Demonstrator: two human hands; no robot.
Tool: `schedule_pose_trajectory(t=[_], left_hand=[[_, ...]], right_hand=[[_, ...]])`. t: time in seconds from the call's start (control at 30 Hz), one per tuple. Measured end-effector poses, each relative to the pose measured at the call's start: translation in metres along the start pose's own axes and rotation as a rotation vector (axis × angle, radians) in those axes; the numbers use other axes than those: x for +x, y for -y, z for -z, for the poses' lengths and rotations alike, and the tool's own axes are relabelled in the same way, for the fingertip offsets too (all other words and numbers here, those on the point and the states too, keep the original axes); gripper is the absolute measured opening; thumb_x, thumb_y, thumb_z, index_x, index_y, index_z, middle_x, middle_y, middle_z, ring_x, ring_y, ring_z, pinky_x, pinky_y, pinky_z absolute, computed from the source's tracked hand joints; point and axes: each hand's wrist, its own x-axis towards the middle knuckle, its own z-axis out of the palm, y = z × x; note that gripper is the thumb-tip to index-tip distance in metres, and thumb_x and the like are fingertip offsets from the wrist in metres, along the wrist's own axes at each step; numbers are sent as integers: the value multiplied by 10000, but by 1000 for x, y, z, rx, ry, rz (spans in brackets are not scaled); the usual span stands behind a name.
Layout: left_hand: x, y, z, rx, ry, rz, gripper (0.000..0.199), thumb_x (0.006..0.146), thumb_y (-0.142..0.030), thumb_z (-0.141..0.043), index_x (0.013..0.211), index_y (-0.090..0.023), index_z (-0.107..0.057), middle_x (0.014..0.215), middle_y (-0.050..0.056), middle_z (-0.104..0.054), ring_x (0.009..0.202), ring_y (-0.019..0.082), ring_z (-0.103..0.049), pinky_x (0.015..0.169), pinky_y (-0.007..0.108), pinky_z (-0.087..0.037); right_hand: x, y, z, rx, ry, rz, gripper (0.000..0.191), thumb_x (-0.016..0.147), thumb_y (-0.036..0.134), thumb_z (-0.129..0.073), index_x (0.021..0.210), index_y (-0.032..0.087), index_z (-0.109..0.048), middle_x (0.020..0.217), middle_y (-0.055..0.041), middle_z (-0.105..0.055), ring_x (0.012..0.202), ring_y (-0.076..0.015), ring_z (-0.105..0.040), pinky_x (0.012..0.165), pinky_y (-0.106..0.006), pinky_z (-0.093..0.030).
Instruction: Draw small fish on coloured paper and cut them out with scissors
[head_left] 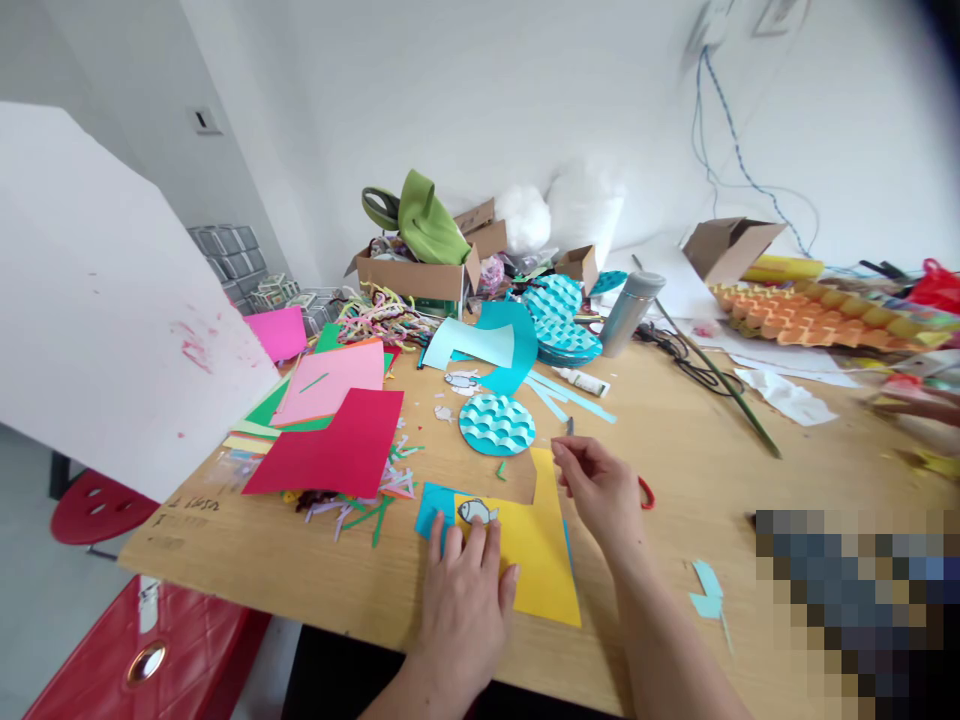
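Observation:
My left hand lies flat with its fingers spread on a yellow sheet. Its fingertips touch a small grey fish cutout at the sheet's upper left. Blue paper shows from under the yellow. Over the sheet's narrow upper right strip, my right hand has thumb and forefinger pinched together; whatever is between them is too small to make out. A red loop handle pokes out beside that hand, the rest hidden. Beyond the hands sits a turquoise disc covered with wavy paper strips.
Red paper and pink paper lie left among paper scraps. Further back are more fish cutouts, a small white bottle, a grey flask and a filled cardboard box. Orange egg trays stand right.

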Motion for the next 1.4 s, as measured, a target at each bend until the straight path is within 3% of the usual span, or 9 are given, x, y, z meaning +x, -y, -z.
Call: schedule_pose_trajectory(t=[0.17, 0.3, 0.47, 0.6, 0.8, 0.9, 1.07, 1.2, 1.4], left_hand=[[-1, 1, -3, 14, -14, -2, 351, 961, -294, -461, 1260, -183, -609, 1250, 79, -622, 1082, 273, -536, 998, 529, -404], [-1, 0, -5, 26, -43, -6, 355, 954, -290, -470, 1259, -178, -610, 1231, 83, -632, 1058, 267, -541, 996, 519, -394], [-2, -2, -6, 26, -27, 16, 372, 962, -319, -463, 1272, -169, -602, 1245, 83, -628, 1049, 263, -540, 998, 516, -383], [-4, -3, -9, 15, 0, 48, 413, 973, -379, -443, 1301, -170, -580, 1287, 91, -605, 1073, 267, -532, 973, 494, -402], [-5, -3, -9, 18, 13, 45, 439, 980, -391, -428, 1328, -155, -553, 1306, 107, -587, 1094, 269, -523, 976, 489, -398], [-5, -4, -8, 20, 16, 46, 441, 973, -396, -445, 1326, -156, -555, 1299, 109, -589, 1069, 271, -532, 958, 488, -407], [-6, -4, -10, 7, 31, 47, 446, 973, -396, -444, 1338, -162, -549, 1322, 111, -575, 1047, 270, -535, 938, 490, -414], [-6, -3, -10, 8, 21, 44, 450, 975, -404, -436, 1343, -169, -548, 1332, 102, -571, 1053, 275, -527, 943, 495, -408], [-6, -4, -10, 13, 24, 51, 450, 963, -388, -466, 1356, -180, -534, 1332, 98, -562, 1035, 279, -523, 914, 491, -417]], right_hand=[[28, -5, 39, -26, -95, -13, 399, 802, 512, -606, 946, 145, -666, 663, -41, -654, 470, -135, -566, 418, -246, -463], [71, -19, 59, -480, 35, -54, 275, 866, 363, -475, 882, 147, -644, 715, -74, -681, 561, -165, -625, 488, -258, -466], [97, -44, 35, -675, 203, -71, 191, 764, 292, -629, 611, 186, -588, 571, -51, -631, 594, -196, -604, 540, -273, -391], [93, -57, 14, -738, 266, -55, 48, 696, 123, -618, 711, 168, -616, 662, -70, -659, 672, -214, -619, 573, -272, -374], [89, -49, 19, -733, 273, -36, 245, 720, 116, -560, 936, 149, -670, 708, -63, -662, 682, -224, -623, 582, -291, -387], [83, -31, 28, -593, 224, -36, 242, 808, 225, -503, 963, 171, -681, 631, -26, -626, 616, -207, -613, 571, -298, -424], [59, 0, 21, 315, 270, 98, 250, 828, 346, -612, 1038, 210, -619, 942, -88, -730, 926, -240, -690, 762, -344, -538], [33, 6, -7, 456, 354, 147, 304, 800, 423, -730, 990, 260, -557, 965, -70, -752, 951, -238, -700, 789, -345, -538], [2, 0, -39, 440, 331, 7, 339, 879, 553, -598, 938, 222, -552, 737, -54, -749, 711, -204, -690, 759, -346, -525]])
